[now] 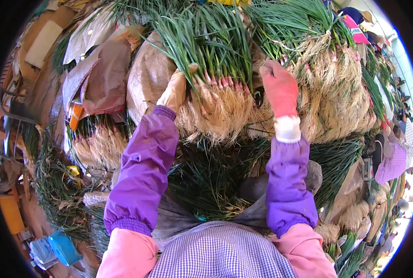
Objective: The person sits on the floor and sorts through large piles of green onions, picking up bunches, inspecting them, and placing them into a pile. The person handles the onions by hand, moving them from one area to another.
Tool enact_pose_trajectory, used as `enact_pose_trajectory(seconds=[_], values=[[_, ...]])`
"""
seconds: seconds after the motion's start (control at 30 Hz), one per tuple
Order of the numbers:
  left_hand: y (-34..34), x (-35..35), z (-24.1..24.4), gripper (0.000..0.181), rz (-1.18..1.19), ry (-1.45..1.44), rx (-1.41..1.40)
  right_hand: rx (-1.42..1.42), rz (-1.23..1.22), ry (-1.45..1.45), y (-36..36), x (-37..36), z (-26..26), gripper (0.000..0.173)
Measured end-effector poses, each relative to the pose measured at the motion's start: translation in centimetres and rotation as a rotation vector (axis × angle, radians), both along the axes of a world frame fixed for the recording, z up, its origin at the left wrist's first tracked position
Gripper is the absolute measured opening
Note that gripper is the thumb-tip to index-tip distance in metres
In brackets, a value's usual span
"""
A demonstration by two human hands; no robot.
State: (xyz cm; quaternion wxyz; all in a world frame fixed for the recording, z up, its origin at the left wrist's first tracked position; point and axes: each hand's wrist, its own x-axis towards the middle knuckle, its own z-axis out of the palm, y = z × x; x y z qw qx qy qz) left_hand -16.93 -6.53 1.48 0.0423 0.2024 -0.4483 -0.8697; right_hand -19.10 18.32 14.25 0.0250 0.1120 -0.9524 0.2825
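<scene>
My left hand [177, 87], in a tan glove, grips a small clump of long green allium plants [204, 91], either green garlic or spring onions. The clump lies over the left end of a thick row of the same plants [224, 81], with pinkish stem bases and pale stringy roots [224, 113]. To the right of that row is my right hand [281, 87], in a red glove with a white cuff. Its fingers are curled and pinched together, turned away from me, so what they may hold is hidden. A larger rooted heap [328, 76] lies just beyond it.
Brown woven sacking [149, 80] and a covered bundle [105, 76] are at left. Loose green leaves [217, 177] fill the floor between my knees. A blue plastic container [64, 248] stands lower left. On the right, another person in a purple hat [394, 163] sits close by.
</scene>
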Motion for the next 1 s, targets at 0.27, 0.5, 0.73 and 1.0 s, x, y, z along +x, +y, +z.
enact_pose_trajectory(seconds=[0.27, 0.5, 0.73, 1.0], values=[[-1.9, 1.3, 4.4, 0.033, 0.068, -0.075, 0.048, 0.255, 0.213, 0.258, -7.8, 4.7, -5.1, 0.049], [-3.7, 8.1, 7.3, 0.048, 0.250, 0.027, -1.206, 0.248, 0.201, -0.032, -8.5, 2.2, -6.7, 0.039], [3.9, 10.4, 6.0, 0.039, -0.070, 0.576, -1.840, -0.898, 0.780, -0.991, -4.7, -4.6, -5.9, 0.027], [-4.5, 4.0, 4.8, 0.052, 0.053, -0.049, -0.557, -0.451, 0.254, -0.554, -4.2, -0.5, -5.6, 0.026]])
